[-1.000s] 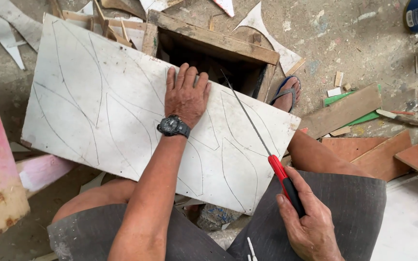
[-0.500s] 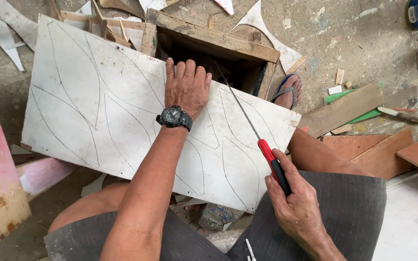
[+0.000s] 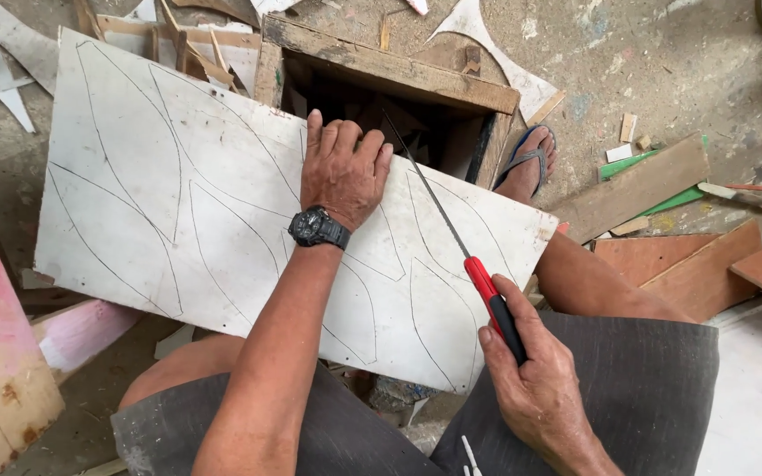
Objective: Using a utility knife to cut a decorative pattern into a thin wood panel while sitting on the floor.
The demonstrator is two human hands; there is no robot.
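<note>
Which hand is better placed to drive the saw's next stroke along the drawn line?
Right. The right hand already grips the saw by its red-and-black handle, blade in the white board. The left hand lies flat, pinning the board.

The right hand has pushed the narrow saw forward, deeper along the cut in the white board.

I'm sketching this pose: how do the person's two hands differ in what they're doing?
The left hand lies flat, palm down, fingers spread on the white board with pencilled leaf outlines; the right hand is curled around the red-and-black handle of the thin-bladed saw. The left wrist wears a black watch; the right wrist is bare. Both are bare-skinned.
</note>
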